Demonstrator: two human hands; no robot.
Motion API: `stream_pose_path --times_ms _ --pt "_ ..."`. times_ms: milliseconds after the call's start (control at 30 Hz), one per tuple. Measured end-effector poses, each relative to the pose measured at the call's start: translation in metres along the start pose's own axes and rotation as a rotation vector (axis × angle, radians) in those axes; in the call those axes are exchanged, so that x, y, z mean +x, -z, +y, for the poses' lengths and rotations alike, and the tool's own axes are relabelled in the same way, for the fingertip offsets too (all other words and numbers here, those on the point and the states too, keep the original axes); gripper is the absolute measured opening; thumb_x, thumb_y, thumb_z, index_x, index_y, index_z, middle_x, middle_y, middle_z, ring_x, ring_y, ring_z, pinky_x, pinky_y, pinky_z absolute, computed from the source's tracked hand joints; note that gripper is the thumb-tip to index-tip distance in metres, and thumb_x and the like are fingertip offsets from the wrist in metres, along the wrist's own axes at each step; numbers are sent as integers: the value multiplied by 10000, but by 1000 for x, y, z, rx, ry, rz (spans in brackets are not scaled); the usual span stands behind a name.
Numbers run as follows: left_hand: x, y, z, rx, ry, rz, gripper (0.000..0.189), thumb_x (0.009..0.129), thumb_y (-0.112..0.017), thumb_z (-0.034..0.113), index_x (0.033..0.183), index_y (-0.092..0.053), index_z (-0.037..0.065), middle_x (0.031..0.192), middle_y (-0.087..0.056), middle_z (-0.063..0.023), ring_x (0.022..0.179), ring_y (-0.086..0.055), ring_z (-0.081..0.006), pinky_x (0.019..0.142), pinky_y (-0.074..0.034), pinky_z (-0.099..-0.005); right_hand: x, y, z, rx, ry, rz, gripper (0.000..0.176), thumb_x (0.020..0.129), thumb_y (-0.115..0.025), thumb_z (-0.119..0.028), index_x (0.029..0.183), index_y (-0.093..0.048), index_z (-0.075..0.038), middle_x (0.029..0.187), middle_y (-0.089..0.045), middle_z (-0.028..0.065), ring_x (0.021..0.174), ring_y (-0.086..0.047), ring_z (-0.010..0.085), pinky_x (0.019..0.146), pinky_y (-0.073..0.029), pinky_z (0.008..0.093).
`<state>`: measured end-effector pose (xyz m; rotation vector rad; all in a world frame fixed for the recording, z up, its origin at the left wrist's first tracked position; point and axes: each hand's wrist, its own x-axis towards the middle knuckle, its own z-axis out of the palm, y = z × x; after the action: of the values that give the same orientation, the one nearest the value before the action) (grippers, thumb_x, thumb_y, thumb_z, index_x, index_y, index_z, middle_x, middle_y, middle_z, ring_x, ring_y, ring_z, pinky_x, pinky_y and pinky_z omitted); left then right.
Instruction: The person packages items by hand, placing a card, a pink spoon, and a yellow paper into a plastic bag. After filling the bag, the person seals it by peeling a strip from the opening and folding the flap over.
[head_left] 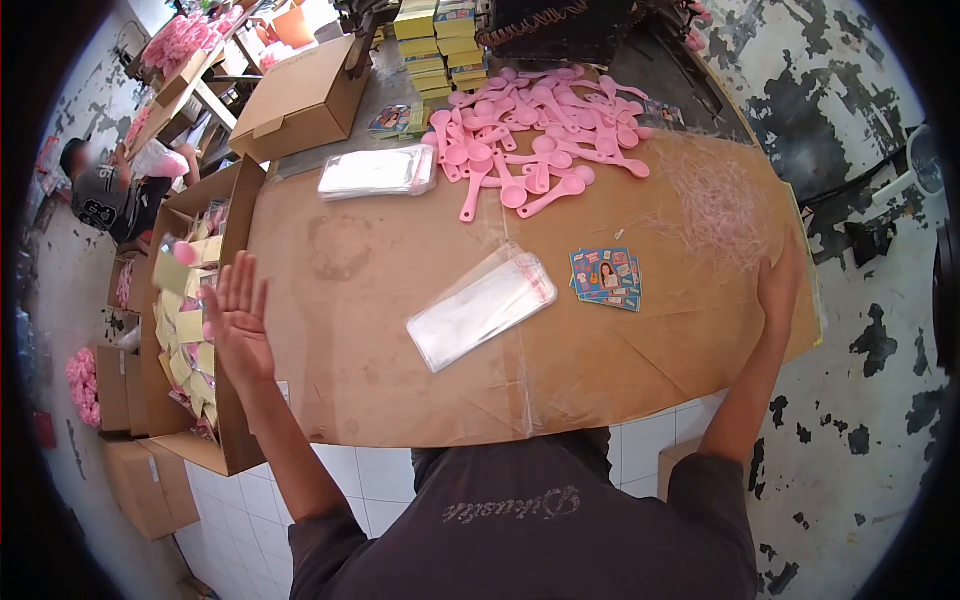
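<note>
My left hand is raised at the table's left edge, palm showing and fingers stretched apart, holding nothing. Just left of it, a blurred packet with a yellowish card and a pink round part shows over an open carton full of similar packets. My right hand lies at the right edge of the table, fingers extended, beside a heap of thin clear plastic strips. Between the hands are a stack of clear plastic bags and a small pile of printed picture cards.
Many pink measuring spoons are heaped at the back of the cardboard-covered table. A second bag stack, a closed carton and card stacks stand near them. Another person sits far left. A fan is at right.
</note>
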<state>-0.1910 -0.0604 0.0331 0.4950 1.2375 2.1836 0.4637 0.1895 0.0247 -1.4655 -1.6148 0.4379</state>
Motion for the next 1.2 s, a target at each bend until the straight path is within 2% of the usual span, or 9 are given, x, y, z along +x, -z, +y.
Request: stream_pose_path --times_ms 133,233,300,433,533,600,733,1033,1200 --pt "-29 -38 -38 552 114 -363 455 1071 -596 292 1430 -561 15 1332 -672 -146 1200 -658 -219 1015 -520 -346 -3 2 2 -695 162 191 210 1011 -590 -54 1193 -691 -25 1202 -687 166 1109 -656 354 990 -503 463" --pt "-46 -89 -68 822 67 -682 363 987 -709 210 1311 -681 48 1183 -735 -77 1057 -683 -169 922 -543 -352 -13 -32 -43 -285 -16 80 215 950 -630 -19 1152 -696 -58 1263 -659 163 1196 -615 365 1062 -459 479" --pt "-56 -118 -81 1018 -77 -833 406 935 -766 215 1299 -687 53 1173 -725 -74 1001 -683 -166 880 -550 -346 -24 -54 -81 -492 556 99 220 894 -684 -11 1111 -686 -46 1220 -674 159 1173 -624 356 1066 -457 452" --pt "-68 -156 -114 1255 -203 -913 393 902 -792 233 1237 -708 44 1083 -691 -83 912 -668 -204 833 -548 -360 -42 -91 -106 10 466 -567 238 863 -757 -52 1090 -692 -17 1160 -691 137 1126 -641 325 1020 -481 425" --pt "-68 -158 -133 1294 -310 -900 355 898 -797 229 1186 -721 37 1030 -668 -90 864 -656 -220 804 -547 -370 -48 -97 -120 80 218 -694 262 857 -775 -75 1103 -707 -19 1139 -691 134 1113 -646 325 995 -489 427" --pt "-66 -155 -143 1254 -396 -837 320 894 -802 217 1145 -732 32 995 -668 -88 837 -654 -212 780 -548 -369 -46 -101 -113 69 285 -687 290 850 -787 -91 1122 -712 -22 1127 -680 127 1112 -633 322 991 -482 426" --pt "-63 -154 -141 1122 -157 -824 194 894 -780 155 1017 -735 11 922 -675 -108 833 -665 -249 754 -547 -376 -50 -115 -96 -191 554 -585 299 836 -805 -113 1104 -709 -20 1114 -649 117 1123 -598 317 994 -463 427" --pt "-66 -151 -140 938 -151 -800 156 936 -723 101 1043 -718 -12 926 -731 -169 754 -694 -261 716 -557 -386 -45 -118 -99 -34 272 -680 221 855 -777 -70 1055 -690 -32 1069 -649 115 1019 -629 313 866 -503 414" --pt "-65 -147 -148 1025 -357 -858 144 974 -697 83 1085 -700 -9 973 -751 -158 854 -732 -229 772 -570 -324 -53 -116 -141 199 408 -936 162 896 -721 -45 1054 -687 -37 1055 -668 135 1008 -647 299 869 -516 421"
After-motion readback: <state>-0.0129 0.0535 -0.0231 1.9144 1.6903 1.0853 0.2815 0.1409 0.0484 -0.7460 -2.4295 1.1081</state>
